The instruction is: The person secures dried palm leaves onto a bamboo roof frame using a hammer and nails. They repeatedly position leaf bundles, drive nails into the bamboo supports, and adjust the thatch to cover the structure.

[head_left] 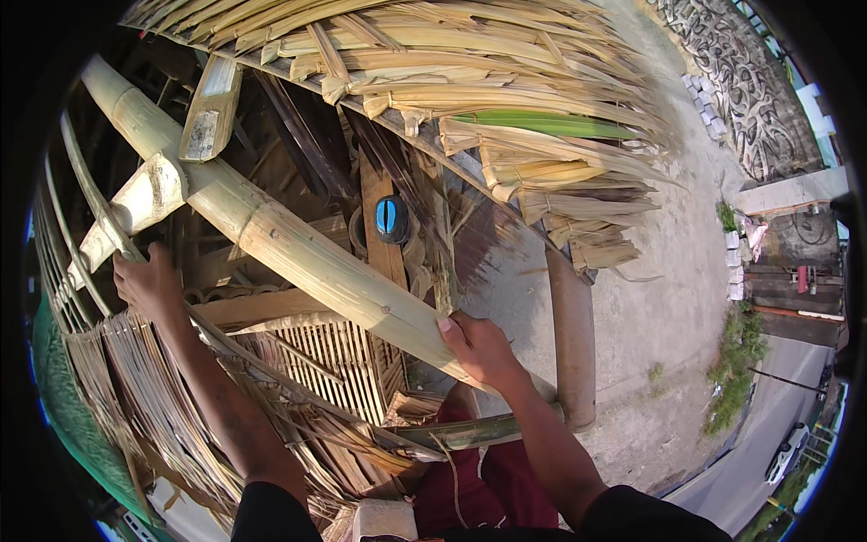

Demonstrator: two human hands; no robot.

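Note:
A thick split bamboo pole (289, 237) slants across the open roof frame from the upper left to the lower middle. Near its lower end my right hand (488, 350) is closed over the edge, thumb on top. At the left, my left hand (149, 282) is curled at the end of a thin curved bamboo strip (95, 194), its fingers partly hidden. A shorter bamboo piece (135, 206) crosses beneath the pole near that hand. Dried palm-leaf thatch (542, 68) with one green leaf strip (542, 124) covers the upper side. More thatch (108, 379) lies under my left forearm.
A dark round object with a blue face (391, 219) sits inside the frame. A brown upright post (573, 343) stands right of the pole's end, beside a lower bamboo crosspiece (470, 431). Far below are concrete ground (650, 316) and a road with a white car (787, 452).

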